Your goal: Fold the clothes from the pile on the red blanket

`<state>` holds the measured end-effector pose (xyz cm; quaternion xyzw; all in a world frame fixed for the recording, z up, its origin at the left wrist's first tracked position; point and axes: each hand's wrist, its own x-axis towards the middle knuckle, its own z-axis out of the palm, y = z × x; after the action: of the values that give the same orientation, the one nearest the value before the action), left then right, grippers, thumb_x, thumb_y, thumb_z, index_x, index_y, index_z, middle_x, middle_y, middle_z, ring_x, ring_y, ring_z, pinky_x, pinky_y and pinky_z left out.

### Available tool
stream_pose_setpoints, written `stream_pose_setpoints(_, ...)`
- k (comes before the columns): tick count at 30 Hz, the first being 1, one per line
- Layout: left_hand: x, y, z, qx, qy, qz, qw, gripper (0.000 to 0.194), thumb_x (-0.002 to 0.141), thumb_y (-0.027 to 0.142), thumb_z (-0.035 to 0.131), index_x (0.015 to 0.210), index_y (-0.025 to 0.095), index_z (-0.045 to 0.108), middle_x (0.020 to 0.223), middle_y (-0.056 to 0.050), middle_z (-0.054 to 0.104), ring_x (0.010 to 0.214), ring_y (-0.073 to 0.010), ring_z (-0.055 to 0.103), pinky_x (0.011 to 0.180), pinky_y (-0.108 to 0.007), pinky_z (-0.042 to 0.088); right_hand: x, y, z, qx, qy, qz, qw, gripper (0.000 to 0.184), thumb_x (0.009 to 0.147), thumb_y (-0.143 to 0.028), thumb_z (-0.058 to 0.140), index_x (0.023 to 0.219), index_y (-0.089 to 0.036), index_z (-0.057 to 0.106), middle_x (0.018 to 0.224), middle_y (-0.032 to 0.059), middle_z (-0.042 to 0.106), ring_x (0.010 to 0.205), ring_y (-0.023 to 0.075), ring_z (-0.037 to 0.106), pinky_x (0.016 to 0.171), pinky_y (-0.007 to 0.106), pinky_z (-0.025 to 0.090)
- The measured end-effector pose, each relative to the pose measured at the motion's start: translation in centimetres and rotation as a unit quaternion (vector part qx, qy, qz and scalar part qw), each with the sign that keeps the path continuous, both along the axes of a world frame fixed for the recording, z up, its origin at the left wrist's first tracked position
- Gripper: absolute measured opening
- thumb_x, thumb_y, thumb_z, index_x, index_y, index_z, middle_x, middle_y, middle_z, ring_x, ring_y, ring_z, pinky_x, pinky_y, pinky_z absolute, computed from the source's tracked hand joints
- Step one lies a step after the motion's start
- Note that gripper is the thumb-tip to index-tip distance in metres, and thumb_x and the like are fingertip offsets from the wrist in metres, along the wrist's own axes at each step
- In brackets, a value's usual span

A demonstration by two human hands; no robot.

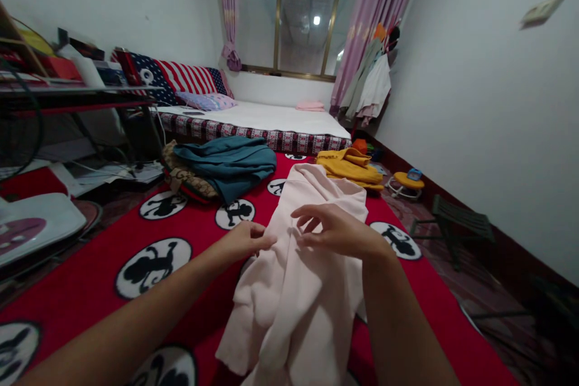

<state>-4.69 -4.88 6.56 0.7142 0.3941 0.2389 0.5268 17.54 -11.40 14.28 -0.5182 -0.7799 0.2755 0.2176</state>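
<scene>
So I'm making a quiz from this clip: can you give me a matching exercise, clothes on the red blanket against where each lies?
Things:
1. pale pink garment
2. teal garment
3. yellow garment
4. pink folded cloth

Places:
A. far right of the red blanket, folded
B. on the white mattress near the window
C. under the left hand and the right hand
D. far left, lying on a patterned bag

Pairs: 1-C, 2-D, 3-A, 4-B
</scene>
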Motion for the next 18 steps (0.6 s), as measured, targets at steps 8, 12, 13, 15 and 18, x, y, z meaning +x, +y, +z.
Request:
stream_pose_setpoints(8, -3.2, 0.2, 2.0, -0.1, -0.224, 0.175, 0.953, 0.038, 0.06, 0.044, 0.079, 0.082, 0.016, 0.065, 0.07, 0.0, 0.066, 0.06, -0.0131, 0.058, 0.052, -0.02, 0.04, -3.4, -0.6, -0.6, 0.096, -0.086, 0.071, 0.989, 0.086, 0.063, -0.029, 0.081, 0.14, -0.031, 0.043, 0.143, 0.0073, 0.044, 0.081, 0.0139, 0.063, 0.077, 0.028, 0.048)
stream_pose_setpoints(12, -3.9, 0.1, 2.3, -0.091, -0.222, 0.185, 0.953, 0.039, 0.06, 0.044, 0.08, 0.08, 0.015, 0.064, 0.066, 0.0, 0.064, 0.056, -0.0127, 0.057, 0.051, -0.02, 0.041, -6.1, 0.2, -2.2, 0.128, -0.113, 0.063, 0.983, 0.078, 0.066, -0.02, 0.075, 0.137, -0.03, 0.045, 0.134, 0.0067, 0.051, 0.092, 0.0191, 0.062, 0.078, 0.029, 0.046)
stream_pose_setpoints(13, -3.8, -0.2, 2.3, -0.087, -0.214, 0.184, 0.955, 0.038, 0.06, 0.045, 0.079, 0.078, 0.014, 0.064, 0.065, 0.0, 0.064, 0.056, -0.0128, 0.057, 0.051, -0.021, 0.042, -6.6, 0.5, -2.4, 0.131, -0.112, 0.045, 0.984, 0.063, 0.068, -0.019, 0.072, 0.128, -0.027, 0.054, 0.122, 0.0056, 0.058, 0.089, 0.0192, 0.061, 0.076, 0.029, 0.045)
stream_pose_setpoints(15, -3.6, -0.8, 2.4, -0.079, -0.202, 0.187, 0.958, 0.039, 0.06, 0.046, 0.078, 0.076, 0.014, 0.063, 0.064, -0.001, 0.064, 0.055, -0.0133, 0.057, 0.051, -0.022, 0.042, -6.7, 0.8, -2.3, 0.14, -0.076, 0.007, 0.987, 0.03, 0.071, -0.017, 0.066, 0.101, -0.023, 0.066, 0.098, 0.0028, 0.064, 0.082, 0.0177, 0.06, 0.072, 0.027, 0.044)
stream_pose_setpoints(18, -4.3, -0.8, 3.4, -0.037, -0.201, 0.208, 0.956, 0.04, 0.062, 0.05, 0.075, 0.079, 0.015, 0.064, 0.065, -0.001, 0.065, 0.057, -0.0151, 0.059, 0.052, -0.023, 0.044, -4.0, 0.9, -1.0, 0.145, 0.062, -0.015, 0.987, 0.008, 0.071, -0.014, 0.059, 0.074, -0.021, 0.063, 0.078, 0.0001, 0.061, 0.075, 0.0161, 0.058, 0.067, 0.025, 0.044)
